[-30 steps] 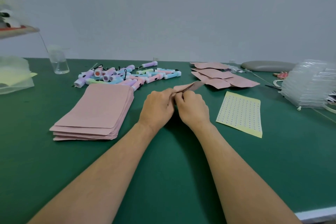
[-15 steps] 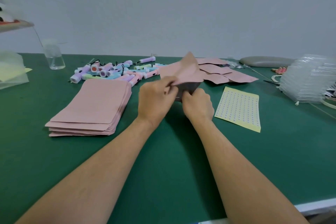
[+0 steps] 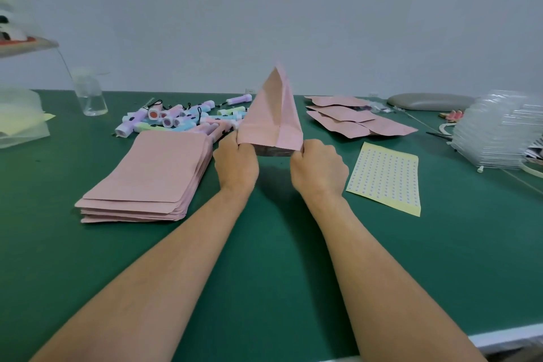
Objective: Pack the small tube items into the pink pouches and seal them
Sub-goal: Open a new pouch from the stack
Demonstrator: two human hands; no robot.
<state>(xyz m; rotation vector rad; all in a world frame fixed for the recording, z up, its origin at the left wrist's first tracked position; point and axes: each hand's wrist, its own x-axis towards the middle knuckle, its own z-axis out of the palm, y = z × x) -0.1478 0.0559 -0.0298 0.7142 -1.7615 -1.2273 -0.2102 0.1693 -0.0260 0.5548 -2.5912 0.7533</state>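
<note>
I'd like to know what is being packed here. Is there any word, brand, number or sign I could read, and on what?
No text here can be read.
Sticker sheet: rows of tiny dots, too small to tell whether anything is printed on them.
Small tubes: dark marks on their sides, too small and blurred to read.
Pink pouch held upright: only a faint pattern, no legible words.

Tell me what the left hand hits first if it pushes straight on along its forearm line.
Left hand meets the pink pouch it holds, right ahead. Beyond that, the line seems to pass between the tube pile and the filled pouches, though depth is unclear.
</note>
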